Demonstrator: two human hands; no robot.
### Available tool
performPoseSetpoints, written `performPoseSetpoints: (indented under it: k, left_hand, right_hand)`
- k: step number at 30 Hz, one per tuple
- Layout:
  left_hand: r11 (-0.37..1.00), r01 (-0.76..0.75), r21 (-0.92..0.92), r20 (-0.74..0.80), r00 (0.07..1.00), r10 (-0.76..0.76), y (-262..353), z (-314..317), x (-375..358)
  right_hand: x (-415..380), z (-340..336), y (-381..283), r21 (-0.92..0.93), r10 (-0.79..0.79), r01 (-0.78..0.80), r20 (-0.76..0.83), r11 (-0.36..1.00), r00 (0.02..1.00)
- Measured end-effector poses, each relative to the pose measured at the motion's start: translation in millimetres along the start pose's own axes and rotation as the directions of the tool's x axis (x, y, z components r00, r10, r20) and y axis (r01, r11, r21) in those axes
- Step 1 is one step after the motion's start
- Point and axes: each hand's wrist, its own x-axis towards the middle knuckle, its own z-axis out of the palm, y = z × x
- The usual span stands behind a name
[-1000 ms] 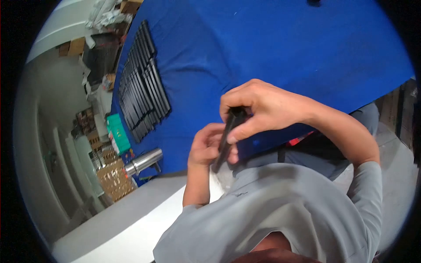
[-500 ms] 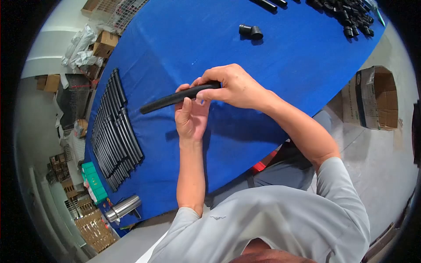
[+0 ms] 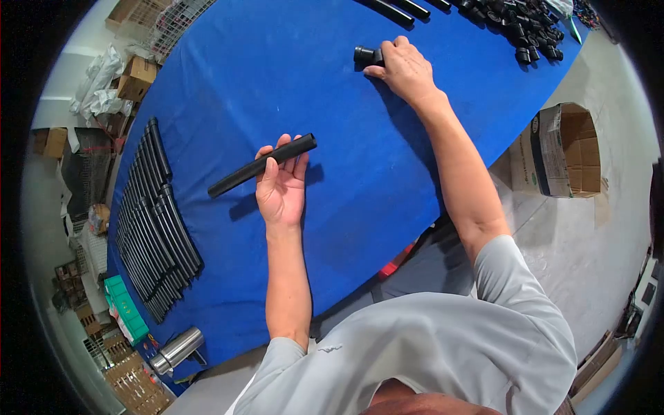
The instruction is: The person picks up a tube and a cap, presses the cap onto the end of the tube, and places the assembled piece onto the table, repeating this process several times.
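My left hand (image 3: 282, 190) holds a black pipe (image 3: 238, 178) above the blue cloth, its fingers behind and the thumb across the front. The pipe slants upward to the right, and its open end faces right. Farther up the table, my right hand (image 3: 409, 69) has its fingers wrapped round a black elbow fitting (image 3: 362, 56) lying on the cloth. One collared end of the fitting sticks out to the left of the thumb; the rest is hidden under the hand.
Rows of black pipes (image 3: 149, 228) lie at the left of the blue-covered table (image 3: 346, 228). More pipes (image 3: 387, 10) and a heap of black fittings (image 3: 515, 31) are at the far edge. A green box (image 3: 126, 308) and a steel cylinder (image 3: 177, 350) stand at the near left. An open carton (image 3: 560, 152) sits at right.
My right hand has let go of the pipe and reached up to the elbow fitting, closing on it. The pipe stays in my left hand. The camera view has shifted slightly.
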Motion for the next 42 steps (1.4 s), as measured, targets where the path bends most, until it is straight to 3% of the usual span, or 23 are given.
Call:
performPoseSetpoints:
  k: [5,8,9,10,12,13,14,15,16,18,19,22,26,33,36,42]
  left_hand:
    - [0.997,-0.07,-0.025,-0.028,0.997,0.07,0,4,-2]
    - [0.986,-0.076,-0.148,-0.039,0.997,0.071,10,-8,-2]
    - [0.982,-0.107,-0.156,-0.052,0.994,0.1,14,-8,-2]
    - [0.979,-0.133,-0.154,-0.08,0.989,0.122,19,-6,-5]
    - [0.978,-0.136,-0.156,-0.115,0.986,0.119,31,-7,-18]
    - [0.975,-0.139,-0.171,-0.144,0.983,0.115,35,-4,-28]
    - [0.977,-0.136,-0.164,-0.153,0.982,0.111,39,-1,-38]
    - [0.973,-0.137,-0.184,-0.144,0.983,0.111,44,-2,-48]
    - [0.968,-0.134,-0.214,-0.128,0.986,0.108,47,-2,-55]
    - [0.974,-0.124,-0.19,-0.097,0.989,0.107,52,6,-66]
    - [0.976,-0.116,-0.183,-0.072,0.992,0.105,53,8,-67]
    - [0.975,-0.132,-0.178,-0.065,0.99,0.122,45,5,-58]
    - [0.98,-0.184,-0.069,-0.114,0.978,0.176,26,2,-39]
    - [0.981,-0.19,0.044,-0.097,0.976,0.194,11,7,-31]
    - [0.976,-0.195,0.101,-0.096,0.974,0.205,12,9,-34]
    - [0.957,-0.229,0.179,-0.068,0.967,0.244,11,10,-29]
  right_hand:
    - [-16,-22,8,-0.073,0.108,-0.107,0.02,0.992,0.994]
    - [-29,-26,-2,0.018,0.027,-0.025,-0.088,1.0,0.996]
    - [-38,-32,-17,0.083,-0.069,0.081,-0.138,0.993,0.988]
    - [-46,-37,-34,0.326,-0.139,0.146,-0.046,0.934,0.989]
    - [-64,-38,-65,0.752,-0.324,0.158,0.077,0.64,0.943]
    - [-75,-31,-82,0.862,-0.362,0.012,0.2,0.507,0.911]
    - [-89,-25,-99,0.918,-0.417,-0.157,0.311,0.364,0.854]
    - [-98,-27,-113,0.92,-0.487,-0.226,0.365,0.321,0.794]
    - [-110,-8,-122,0.946,-0.554,-0.251,0.323,0.204,0.767]
    - [-118,-10,-132,0.892,-0.613,-0.389,0.444,0.232,0.654]
    - [-118,-9,-132,0.881,-0.63,-0.411,0.46,0.235,0.626]
    - [-112,-7,-126,0.875,-0.628,-0.478,0.415,0.077,0.658]
    - [-99,-12,-114,0.869,-0.562,-0.44,0.485,0.226,0.67]
    - [-103,-8,-112,0.861,-0.545,-0.451,0.501,0.235,0.672]
    - [-107,-3,-115,0.879,-0.511,-0.441,0.468,0.183,0.721]
    - [-108,1,-117,0.891,-0.484,-0.382,0.455,0.248,0.747]
